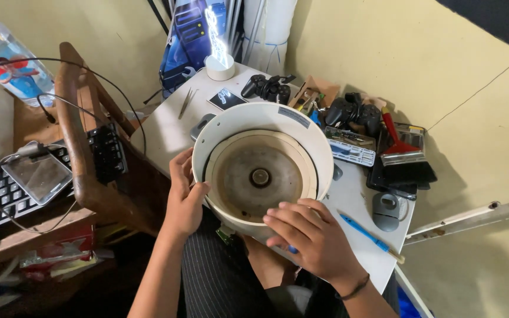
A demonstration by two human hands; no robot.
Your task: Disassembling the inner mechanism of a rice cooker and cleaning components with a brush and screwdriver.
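A round white appliance housing (231,121) with a beige inner disc (259,175) and a dark centre hub (260,177) rests tilted between my lap and the small white table (354,203). My left hand (182,197) grips the housing's left rim, thumb over the edge. My right hand (310,235) lies on the lower right rim, fingers spread across it. Something blue pokes out under its palm; I cannot tell if the hand grips it.
The table holds two black game controllers (266,87) (354,112), tweezers (187,101), a red-handled brush (399,144), a grey mouse (386,211), a blue pen (369,237) and a glowing lamp (219,62). To the left sit a wooden chair (83,141) and black keyboards (7,188).
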